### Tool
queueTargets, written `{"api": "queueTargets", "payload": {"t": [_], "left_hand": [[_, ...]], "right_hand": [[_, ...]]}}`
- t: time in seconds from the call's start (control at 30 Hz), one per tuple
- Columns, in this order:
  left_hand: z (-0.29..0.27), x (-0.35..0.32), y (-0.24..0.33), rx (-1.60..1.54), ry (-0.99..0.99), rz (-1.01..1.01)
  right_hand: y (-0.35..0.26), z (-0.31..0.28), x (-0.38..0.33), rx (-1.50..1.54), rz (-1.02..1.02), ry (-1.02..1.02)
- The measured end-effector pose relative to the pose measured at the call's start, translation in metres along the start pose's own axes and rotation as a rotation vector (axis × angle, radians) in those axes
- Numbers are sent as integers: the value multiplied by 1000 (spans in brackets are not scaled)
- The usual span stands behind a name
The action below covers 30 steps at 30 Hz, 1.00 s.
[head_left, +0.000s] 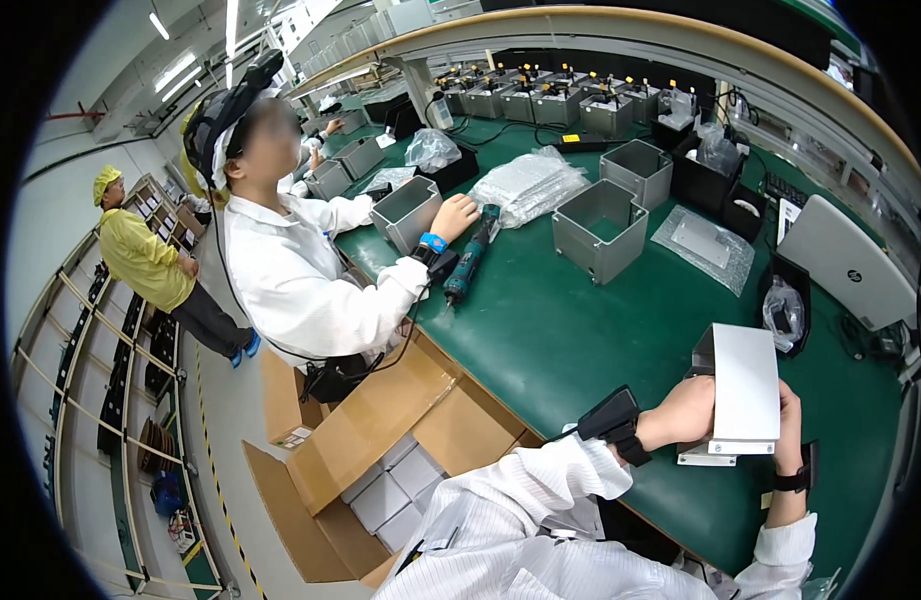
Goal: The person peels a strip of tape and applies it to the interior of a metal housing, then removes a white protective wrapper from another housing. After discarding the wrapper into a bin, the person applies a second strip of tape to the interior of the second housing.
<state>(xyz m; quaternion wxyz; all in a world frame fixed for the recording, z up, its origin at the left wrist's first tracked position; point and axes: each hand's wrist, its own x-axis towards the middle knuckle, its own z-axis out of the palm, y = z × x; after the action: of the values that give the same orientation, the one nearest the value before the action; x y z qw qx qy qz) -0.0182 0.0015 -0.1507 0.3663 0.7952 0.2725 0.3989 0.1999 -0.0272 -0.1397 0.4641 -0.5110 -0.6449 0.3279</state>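
Near the right front edge of the table, a light grey sheet-metal housing [749, 390] is raised and tilted in my two hands. Its broad flat face is turned up, and a flange with small screws or holes runs along its lower edge. My left hand [684, 412] grips it from the left, with the fingertips hidden behind the metal. On the other side, my right hand [789, 428] is closed around the right edge, its fingers partly covered. Both wrists wear black straps.
Two open grey housings [581, 248] stand mid-table beside bubble wrap [531, 188] and a bagged plate [701, 240]. A laptop [846, 262] and black bin [803, 335] are at right. A co-worker's hand [455, 218] is near an electric screwdriver [468, 265]. An open carton [381, 425] holds white boxes.
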Motion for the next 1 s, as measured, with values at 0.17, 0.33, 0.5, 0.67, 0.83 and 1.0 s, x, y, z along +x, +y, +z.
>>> {"api": "queueTargets", "payload": {"t": [0.17, 0.33, 0.5, 0.67, 0.83, 1.0], "left_hand": [[-2, 2, 8, -16, 17, 32], [-5, -1, 7, -67, -20, -61], [-4, -1, 8, -49, -25, -47], [-14, 1, 15, 43, -82, -129], [-13, 1, 12, 90, -78, -99], [-16, 3, 19, 54, -102, -138]], "right_hand": [[13, -15, -3, -25, 43, -47], [7, -8, -3, -6, 18, -8], [-10, -2, -3, 3, 70, 51], [-12, -3, -4, 8, 52, -93], [-4, -1, -2, -9, 61, -39], [-5, -6, -3, -13, 114, -77]]}}
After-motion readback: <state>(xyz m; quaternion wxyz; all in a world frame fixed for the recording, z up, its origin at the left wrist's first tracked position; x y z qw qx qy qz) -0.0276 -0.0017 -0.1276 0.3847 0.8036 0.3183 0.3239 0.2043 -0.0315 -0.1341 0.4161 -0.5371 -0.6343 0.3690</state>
